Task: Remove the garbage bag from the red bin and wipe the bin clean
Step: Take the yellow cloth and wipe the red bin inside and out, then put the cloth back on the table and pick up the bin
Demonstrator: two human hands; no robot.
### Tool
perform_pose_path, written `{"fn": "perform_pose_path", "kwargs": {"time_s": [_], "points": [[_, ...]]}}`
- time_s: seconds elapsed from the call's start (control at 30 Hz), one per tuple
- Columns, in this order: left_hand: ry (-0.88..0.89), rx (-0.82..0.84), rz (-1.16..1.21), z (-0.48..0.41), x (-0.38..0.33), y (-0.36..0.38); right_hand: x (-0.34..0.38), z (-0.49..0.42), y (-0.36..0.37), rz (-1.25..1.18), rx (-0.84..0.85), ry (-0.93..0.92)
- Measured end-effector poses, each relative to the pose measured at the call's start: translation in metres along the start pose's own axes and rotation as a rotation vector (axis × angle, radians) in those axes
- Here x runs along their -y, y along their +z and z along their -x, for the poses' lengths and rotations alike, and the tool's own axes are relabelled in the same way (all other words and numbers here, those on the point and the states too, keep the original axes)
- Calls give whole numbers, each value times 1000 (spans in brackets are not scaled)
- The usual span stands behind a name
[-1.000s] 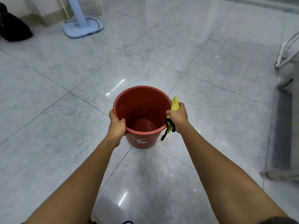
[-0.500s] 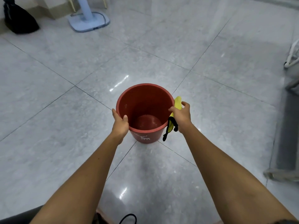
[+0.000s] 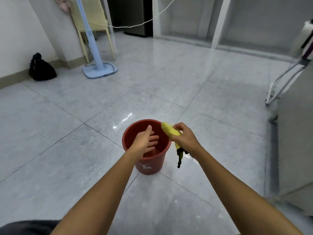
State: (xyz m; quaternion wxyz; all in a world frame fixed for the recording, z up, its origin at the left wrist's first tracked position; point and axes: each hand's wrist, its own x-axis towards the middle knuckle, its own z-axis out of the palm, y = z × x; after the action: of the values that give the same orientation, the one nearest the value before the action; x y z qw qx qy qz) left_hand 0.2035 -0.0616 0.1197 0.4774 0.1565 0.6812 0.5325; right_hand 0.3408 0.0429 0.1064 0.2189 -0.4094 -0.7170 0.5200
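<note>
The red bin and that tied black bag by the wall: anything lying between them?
Nothing: the head view shows only bare grey floor tiles between the red bin and the black bag.

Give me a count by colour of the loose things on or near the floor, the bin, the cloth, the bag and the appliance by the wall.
Red: 1, the red bin
Yellow: 1, the yellow cloth held in the right hand
Black: 1, the tied black bag by the wall
Light blue: 1, the standing appliance
Total: 4

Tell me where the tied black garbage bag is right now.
In the head view the black garbage bag sits on the floor at far left against the wall, left of the blue fan base and well away from the red bin.
</note>
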Motion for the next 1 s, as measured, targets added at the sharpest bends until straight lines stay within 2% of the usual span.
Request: {"fn": "perform_pose_path", "kwargs": {"time_s": [0.07, 0.17, 0.23, 0.3, 0.4, 0.47, 0.5, 0.57, 0.6, 0.67, 0.73, 0.83, 0.93, 1.0], "points": [[-55, 133, 108, 13, -20, 18, 15, 15, -13, 140, 81, -143], [-28, 146, 116, 28, -42, 35, 31, 35, -37, 285, 136, -359], [6, 159, 115, 38, -51, 45, 39, 46, -54, 321, 126, -434], [42, 169, 104, 45, -58, 56, 43, 54, -71, 301, 111, -418], [127, 230, 110, 46, -76, 81, 39, 59, -95, -52, 45, -193], [154, 264, 160, 40, -90, 96, 27, 50, -110, -386, 13, 126], [163, 282, 189, 32, -97, 106, 20, 39, -116, -538, 61, 246], [178, 318, 226, 6, -109, 124, 12, 8, -123, -806, 205, 292], [181, 335, 244, -12, -117, 133, 14, -12, -126, -924, 219, 282], [191, 340, 285, -44, -135, 149, 28, -50, -136, -1055, 108, 286], [205, 352, 320, -69, -167, 172, 54, -86, -163, -985, -57, 295], [232, 305, 256, -77, -235, 204, 113, -110, -220, -648, -254, 260], [249, 307, 93, -53, -317, 252, 192, -108, -291, -342, -538, 198], [350, 311, -15, -29, -362, 287, 241, -99, -338, -240, -700, 163]]}}
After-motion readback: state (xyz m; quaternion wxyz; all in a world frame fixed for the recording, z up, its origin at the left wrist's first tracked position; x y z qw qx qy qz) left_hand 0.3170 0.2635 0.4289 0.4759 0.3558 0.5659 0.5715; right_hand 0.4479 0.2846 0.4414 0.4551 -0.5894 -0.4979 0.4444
